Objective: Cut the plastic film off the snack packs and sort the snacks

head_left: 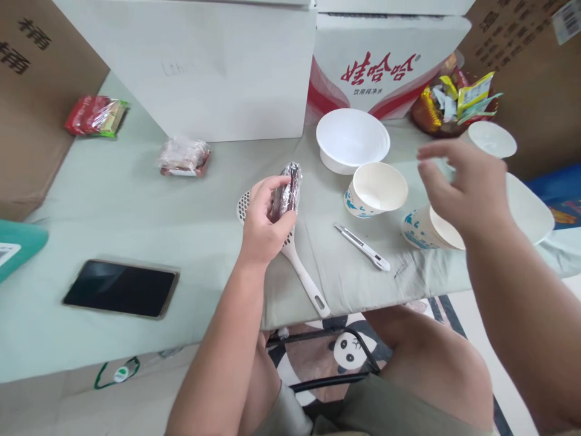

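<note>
My left hand [265,221] is closed around a dark, plastic-wrapped packet [287,194], its kind unclear. It is over the perforated head of a white skimmer [306,275], whose handle points to the table's front edge. My right hand [467,181] is raised at the right, fingers bent and thumb apart, holding nothing that I can see. Below it a paper cup [417,229] with a blue print lies tilted, partly hidden by the hand and wrist. Another paper cup [379,188] stands to its left. A white utility knife [362,247] lies in front of the cups.
A white bowl [351,142] stands before a printed carton [376,72]. At the back right is a basket of snack packets [454,103]. Wrapped packets [185,158] and a red package [97,115] lie left. A phone [120,287] is near the front. A white tray [529,209] sits right.
</note>
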`<state>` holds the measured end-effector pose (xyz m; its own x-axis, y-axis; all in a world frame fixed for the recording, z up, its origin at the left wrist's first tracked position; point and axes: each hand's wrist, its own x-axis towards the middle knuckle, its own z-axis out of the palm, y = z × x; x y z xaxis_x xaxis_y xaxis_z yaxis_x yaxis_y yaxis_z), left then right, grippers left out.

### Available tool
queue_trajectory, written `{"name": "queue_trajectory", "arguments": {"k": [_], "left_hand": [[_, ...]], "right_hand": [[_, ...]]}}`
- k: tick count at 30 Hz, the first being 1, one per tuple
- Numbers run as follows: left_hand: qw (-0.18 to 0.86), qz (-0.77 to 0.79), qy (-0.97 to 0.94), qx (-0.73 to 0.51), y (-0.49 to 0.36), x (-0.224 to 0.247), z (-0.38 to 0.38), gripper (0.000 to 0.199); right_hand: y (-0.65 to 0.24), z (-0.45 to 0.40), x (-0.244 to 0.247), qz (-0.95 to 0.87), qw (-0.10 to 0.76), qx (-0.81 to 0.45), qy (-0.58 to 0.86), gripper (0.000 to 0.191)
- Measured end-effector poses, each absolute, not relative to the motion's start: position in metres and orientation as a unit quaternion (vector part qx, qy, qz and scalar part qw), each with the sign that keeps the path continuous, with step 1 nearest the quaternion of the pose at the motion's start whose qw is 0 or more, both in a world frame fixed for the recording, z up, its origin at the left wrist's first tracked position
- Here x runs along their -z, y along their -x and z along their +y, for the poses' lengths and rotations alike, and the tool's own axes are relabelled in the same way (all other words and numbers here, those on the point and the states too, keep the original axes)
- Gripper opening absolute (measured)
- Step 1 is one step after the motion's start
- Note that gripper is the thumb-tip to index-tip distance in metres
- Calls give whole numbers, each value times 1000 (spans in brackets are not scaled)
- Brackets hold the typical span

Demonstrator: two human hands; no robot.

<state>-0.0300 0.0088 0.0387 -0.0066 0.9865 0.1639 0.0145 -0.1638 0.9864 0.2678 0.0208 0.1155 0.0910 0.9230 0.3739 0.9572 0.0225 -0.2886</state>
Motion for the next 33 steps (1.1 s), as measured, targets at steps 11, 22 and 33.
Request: {"name": "queue_trajectory", "arguments": {"k": [11, 22, 33], "left_hand": [[428, 456, -574, -529, 8, -35, 8, 52], [435, 446, -579, -526, -4, -30, 15, 51], [537, 440, -483, -533, -4, -37, 10, 53]], "right_hand": [[-331, -74, -49, -646, 204, 96, 729, 28], [-450, -42, -71, -524, 171, 112, 827, 30], [-267, -71, -49, -655, 368, 23, 659, 17]]}}
